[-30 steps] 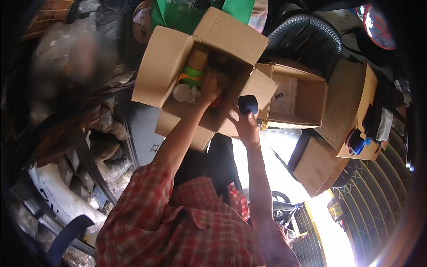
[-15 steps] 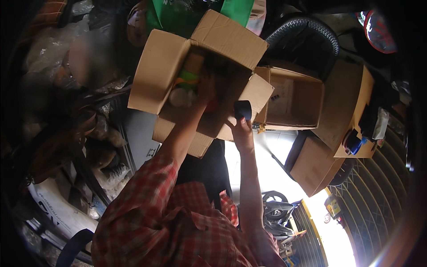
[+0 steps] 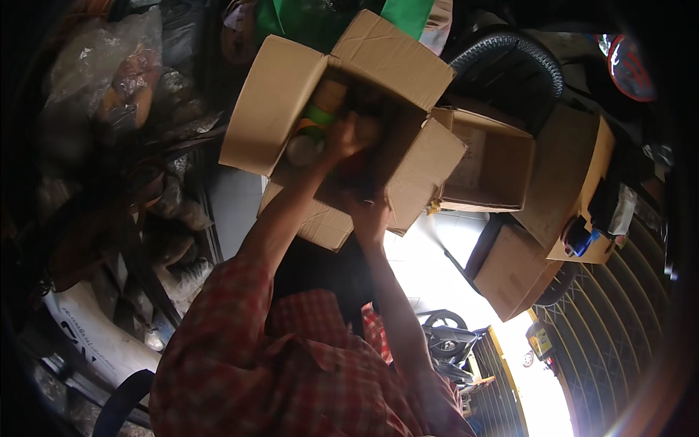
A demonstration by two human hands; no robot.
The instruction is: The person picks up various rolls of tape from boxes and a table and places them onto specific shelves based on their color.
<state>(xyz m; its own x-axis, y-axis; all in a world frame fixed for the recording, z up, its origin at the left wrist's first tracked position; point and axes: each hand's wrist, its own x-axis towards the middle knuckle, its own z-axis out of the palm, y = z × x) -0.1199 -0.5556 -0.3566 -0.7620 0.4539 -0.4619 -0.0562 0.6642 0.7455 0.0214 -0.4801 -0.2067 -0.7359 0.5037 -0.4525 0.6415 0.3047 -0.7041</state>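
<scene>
An open cardboard box [image 3: 273,109] with its flaps spread lies in front of me. My left hand [image 3: 345,137] reaches deep into it, fingers curled by a tan rounded thing [image 3: 368,131] in the shadow; what it grips is unclear. Beside that hand are a green and orange item [image 3: 314,124], a pale round item [image 3: 301,150] and a brown roll-like item [image 3: 330,95]. At the box's near side my right hand [image 3: 370,215] is closed on a dark, short cylinder [image 3: 358,195], mostly hidden by shadow and fingers. Something red [image 3: 354,166] lies between the hands.
A second open cardboard box [image 3: 502,175] stands to the right, with more cardboard [image 3: 513,269] beyond it. A black tyre [image 3: 542,62] rests behind. Plastic bags [image 3: 109,65] and clutter crowd the left. A metal shutter [image 3: 611,328] and a motorcycle wheel [image 3: 445,331] are at lower right.
My right hand has moved left and down into the box's near side with the dark cylinder. My left hand stays inside the box, and the tan rounded thing now shows beside it.
</scene>
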